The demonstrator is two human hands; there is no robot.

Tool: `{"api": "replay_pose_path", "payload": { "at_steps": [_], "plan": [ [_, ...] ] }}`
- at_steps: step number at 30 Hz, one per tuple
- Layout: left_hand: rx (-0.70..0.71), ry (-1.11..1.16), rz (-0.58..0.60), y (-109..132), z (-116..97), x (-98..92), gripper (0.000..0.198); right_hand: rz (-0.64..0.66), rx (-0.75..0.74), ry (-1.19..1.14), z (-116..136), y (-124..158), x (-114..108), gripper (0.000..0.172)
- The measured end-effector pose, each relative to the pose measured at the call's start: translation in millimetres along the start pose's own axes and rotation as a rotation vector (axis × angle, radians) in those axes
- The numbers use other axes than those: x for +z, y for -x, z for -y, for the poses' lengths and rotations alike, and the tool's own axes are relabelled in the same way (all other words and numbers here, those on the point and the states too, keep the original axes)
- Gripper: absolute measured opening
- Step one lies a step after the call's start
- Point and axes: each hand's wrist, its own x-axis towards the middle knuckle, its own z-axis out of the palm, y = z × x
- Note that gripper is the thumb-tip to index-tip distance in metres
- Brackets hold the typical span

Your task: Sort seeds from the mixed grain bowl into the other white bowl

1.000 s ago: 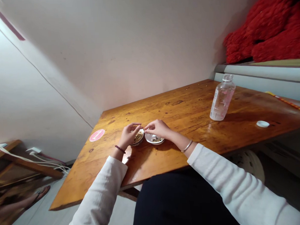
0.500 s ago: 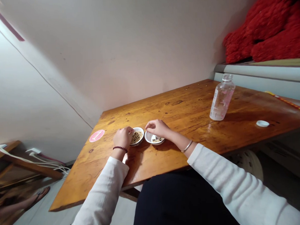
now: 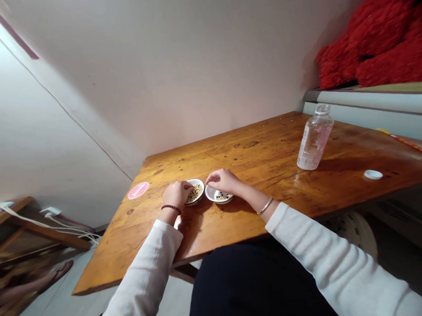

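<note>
Two small white bowls stand side by side near the table's front edge. The left bowl [image 3: 200, 188] holds many pale and dark bean-like grains [image 3: 195, 192]. My left hand [image 3: 176, 195] is over its left side, fingers pinched together and tips down at the grains. In the right bowl [image 3: 210, 194] lies a smaller heap of pale and black grains [image 3: 222, 195]. Above it my right hand [image 3: 224, 181] is closed in a pinch, its fingertips by the bowl's left rim. Whatever either pinch holds is too small to make out.
An uncapped clear plastic bottle [image 3: 315, 139] stands on the wooden table [image 3: 266, 151], right of the bowls. Its white cap [image 3: 373, 174] lies farther right. A pink round sticker [image 3: 138, 190] is at the left. Against the back runs a wall [image 3: 193, 75]. A person's foot [image 3: 58, 274] shows at lower left.
My left hand's fingertips have moved slightly right and down, farther into the left bowl. The right hand stays at its bowl. The whole view has shifted a little.
</note>
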Motion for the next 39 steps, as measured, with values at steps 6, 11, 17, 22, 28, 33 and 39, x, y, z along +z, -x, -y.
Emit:
{"api": "replay_pose_path", "payload": {
  "at_steps": [6, 11, 17, 22, 28, 33, 39],
  "plan": [
    [0.027, -0.020, -0.009, 2, -1, 0.1, 0.022, 0.043, 0.010, 0.004, 1, 2, 0, 0.017],
    [0.046, 0.033, -0.092, 2, -4, 0.0, 0.025, 0.058, 0.036, 0.019, 0, 2, 2, 0.016],
    [0.183, 0.161, -0.048, 0, -5, 3.7, 0.024, 0.061, 0.031, 0.009, -3, 1, 5, 0.016],
    [0.191, 0.187, 0.022, -3, -1, 8.9, 0.021, 0.054, 0.040, 0.061, -3, 2, 5, 0.015],
    [0.175, 0.172, 0.032, -4, 1, 12.4, 0.021, 0.053, 0.046, 0.076, -2, 3, 3, 0.016],
    [0.184, 0.211, -0.011, -2, 2, 15.5, 0.024, -0.083, 0.020, 0.135, -4, 6, 4, 0.017],
    [0.093, 0.463, -0.180, 6, 6, 21.4, 0.026, -0.224, 0.015, 0.060, -6, 14, 1, 0.018]
  ]
}}
